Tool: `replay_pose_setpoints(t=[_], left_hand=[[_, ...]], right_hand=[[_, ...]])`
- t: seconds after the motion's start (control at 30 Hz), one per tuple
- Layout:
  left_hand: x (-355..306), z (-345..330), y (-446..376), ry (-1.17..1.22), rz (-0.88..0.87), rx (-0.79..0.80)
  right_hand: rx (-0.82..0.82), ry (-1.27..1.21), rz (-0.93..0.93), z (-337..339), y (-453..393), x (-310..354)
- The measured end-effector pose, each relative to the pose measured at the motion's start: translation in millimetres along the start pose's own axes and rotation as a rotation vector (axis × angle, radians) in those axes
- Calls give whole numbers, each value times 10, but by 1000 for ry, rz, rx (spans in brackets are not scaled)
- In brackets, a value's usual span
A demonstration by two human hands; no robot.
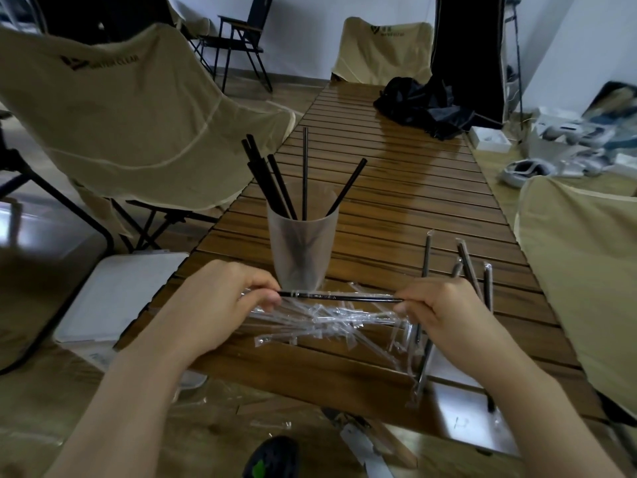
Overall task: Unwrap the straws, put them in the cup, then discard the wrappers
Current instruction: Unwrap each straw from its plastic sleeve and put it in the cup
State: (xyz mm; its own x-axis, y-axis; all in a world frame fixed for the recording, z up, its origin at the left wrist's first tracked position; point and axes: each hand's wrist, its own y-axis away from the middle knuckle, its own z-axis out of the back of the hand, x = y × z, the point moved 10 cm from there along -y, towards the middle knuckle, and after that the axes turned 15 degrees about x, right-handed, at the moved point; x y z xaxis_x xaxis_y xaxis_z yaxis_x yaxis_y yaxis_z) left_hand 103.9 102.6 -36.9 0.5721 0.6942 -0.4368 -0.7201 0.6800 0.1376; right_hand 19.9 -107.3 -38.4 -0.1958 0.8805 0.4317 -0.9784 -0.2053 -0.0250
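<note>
A black straw (339, 297) in a clear wrapper lies level between my hands, just in front of the cup. My left hand (220, 305) pinches its left end and my right hand (444, 312) pinches its right end. The frosted plastic cup (303, 250) stands upright on the slatted wooden table (396, 208) and holds several bare black straws (275, 181). Beneath my hands lies a heap of empty clear wrappers (331, 322). Several wrapped straws (472, 270) lie on the table to the right of my right hand.
Beige folding chairs stand at the left (131, 108), far end (382, 50) and right (586, 270). A black bag (424, 105) lies on the far table. A white box (117, 298) sits left of the table. More wrappers (241, 405) lie on the floor.
</note>
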Motion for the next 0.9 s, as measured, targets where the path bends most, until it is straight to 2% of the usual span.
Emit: replay_pose_setpoints(t=[0.63, 0.9], left_hand=[[-60, -161, -51, 9, -43, 48], [-105, -261, -74, -77, -35, 84]], right_hand=[[27, 37, 3, -58, -34, 51], [51, 77, 22, -126, -57, 118]])
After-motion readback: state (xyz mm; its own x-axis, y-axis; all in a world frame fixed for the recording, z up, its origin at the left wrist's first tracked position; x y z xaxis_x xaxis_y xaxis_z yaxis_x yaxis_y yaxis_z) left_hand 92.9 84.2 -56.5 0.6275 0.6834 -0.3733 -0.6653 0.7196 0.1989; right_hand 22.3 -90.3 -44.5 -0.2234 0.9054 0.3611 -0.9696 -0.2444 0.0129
